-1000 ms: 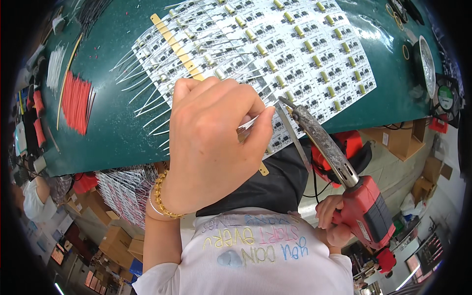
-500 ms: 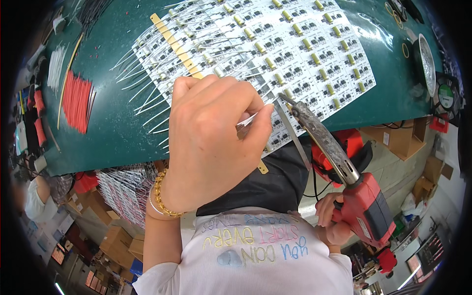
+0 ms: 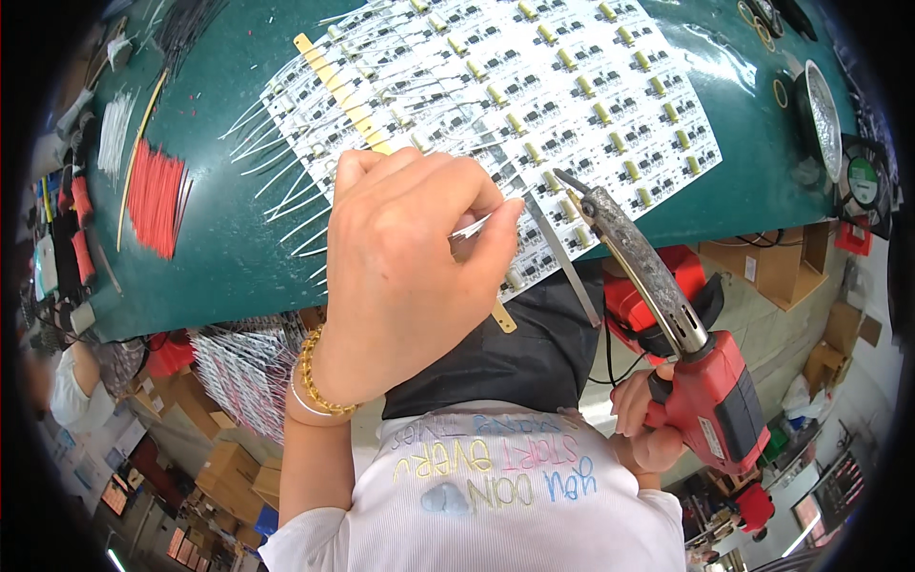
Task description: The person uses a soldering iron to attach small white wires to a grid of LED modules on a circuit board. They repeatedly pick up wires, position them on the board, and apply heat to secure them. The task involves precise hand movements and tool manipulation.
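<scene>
My left hand (image 3: 410,267) is closed over the sheet of circuit boards (image 3: 629,105), thumb and forefinger pinching white wire (image 3: 467,229) that shows between the fingers. My right hand (image 3: 640,419) is wrapped round the handle of a red and black soldering gun (image 3: 717,400). Its dark tip is close above the boards, to the right of my left fingertips and apart from them. Across the sheet lie a yellow strip (image 3: 338,86) and a thin metal strip (image 3: 562,253). Many white wires (image 3: 286,205) stick out from the boards' left side; tan cylindrical parts stand in rows.
On the green table (image 3: 229,276), a bundle of red wires (image 3: 157,205) and one of white wires (image 3: 115,133) lie to the left. A metal bowl (image 3: 822,124) stands at the right edge. Below the table are wired boards (image 3: 243,367) and cardboard boxes (image 3: 767,267).
The soldering gun's tip has moved a little right and up, away from my left fingertips. My left hand has shifted slightly left, still pinching. The sheet has slid slightly.
</scene>
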{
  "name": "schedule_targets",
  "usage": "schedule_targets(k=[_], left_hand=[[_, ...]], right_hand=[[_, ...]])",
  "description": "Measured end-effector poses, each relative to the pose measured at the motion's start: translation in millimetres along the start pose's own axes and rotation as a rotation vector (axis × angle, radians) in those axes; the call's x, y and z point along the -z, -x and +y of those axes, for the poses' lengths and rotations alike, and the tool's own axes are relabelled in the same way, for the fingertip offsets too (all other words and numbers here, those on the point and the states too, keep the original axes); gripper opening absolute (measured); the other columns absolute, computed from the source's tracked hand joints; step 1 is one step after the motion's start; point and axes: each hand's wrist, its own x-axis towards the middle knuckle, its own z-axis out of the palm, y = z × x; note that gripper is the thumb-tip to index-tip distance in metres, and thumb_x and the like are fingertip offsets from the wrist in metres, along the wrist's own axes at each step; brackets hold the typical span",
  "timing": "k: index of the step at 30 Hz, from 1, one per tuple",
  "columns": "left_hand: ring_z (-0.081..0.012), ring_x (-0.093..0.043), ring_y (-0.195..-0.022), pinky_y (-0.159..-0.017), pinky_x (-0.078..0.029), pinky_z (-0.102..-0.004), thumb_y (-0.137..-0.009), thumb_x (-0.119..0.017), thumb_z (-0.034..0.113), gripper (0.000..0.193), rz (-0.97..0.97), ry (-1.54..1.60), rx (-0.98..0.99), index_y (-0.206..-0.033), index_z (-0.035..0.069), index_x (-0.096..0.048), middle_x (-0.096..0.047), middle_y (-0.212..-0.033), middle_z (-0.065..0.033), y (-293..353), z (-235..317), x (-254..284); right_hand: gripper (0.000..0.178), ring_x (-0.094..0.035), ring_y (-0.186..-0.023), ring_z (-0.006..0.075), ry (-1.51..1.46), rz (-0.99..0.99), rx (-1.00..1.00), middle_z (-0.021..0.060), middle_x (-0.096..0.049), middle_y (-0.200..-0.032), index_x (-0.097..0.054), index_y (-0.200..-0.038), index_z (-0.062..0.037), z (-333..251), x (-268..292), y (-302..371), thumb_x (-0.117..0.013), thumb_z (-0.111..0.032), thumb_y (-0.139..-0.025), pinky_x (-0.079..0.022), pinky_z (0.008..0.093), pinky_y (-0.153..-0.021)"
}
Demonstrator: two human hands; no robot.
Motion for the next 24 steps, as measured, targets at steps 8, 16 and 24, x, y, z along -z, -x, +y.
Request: schedule_targets(k=[8,16,24], left_hand=[[-0.0141,-0.054,-0.055,-0.068,-0.040,-0.0255,-0.071,-0.068,0.001,0.006,-0.053,-0.081,0.099,-0.074,0.004,-0.064,-0.060,-0.060,-0.0022,5.8,3.4,35.0],[-0.0215,-0.054,-0.070,-0.072,-0.039,-0.0289,-0.070,-0.066,0.000,0.010,0.068,-0.091,-0.090,-0.073,0.005,-0.058,-0.058,-0.072,-0.0071,5.5,15.1,15.5],[-0.0187,-0.052,-0.067,-0.066,-0.038,-0.0286,-0.067,-0.067,-0.002,0.014,-0.005,-0.022,-0.059,-0.070,0.005,-0.055,-0.057,-0.072,-0.0051,1.7,6.1,-2.2]], right_hand=[[0.084,-0.042,-0.039,0.0106,0.097,0.043,-0.184,-0.0035,-0.042,-0.047,-0.038,-0.122,0.0010,-16.6,-6.6,-8.1,-0.053,-0.067,-0.075,-0.034,0.0252,-0.042],[0.085,-0.041,-0.040,0.0112,-0.032,0.018,-0.014,-0.0030,-0.042,-0.048,-0.038,-0.124,-0.0005,7.0,17.7,16.0,-0.052,-0.069,-0.075,-0.035,0.0255,-0.044],[0.067,-0.043,-0.040,0.0157,-0.013,0.116,-0.198,0.0021,-0.045,-0.048,-0.042,-0.117,-0.0050,-27.2,-6.4,4.1,-0.052,-0.060,-0.080,-0.036,0.0290,-0.045]])
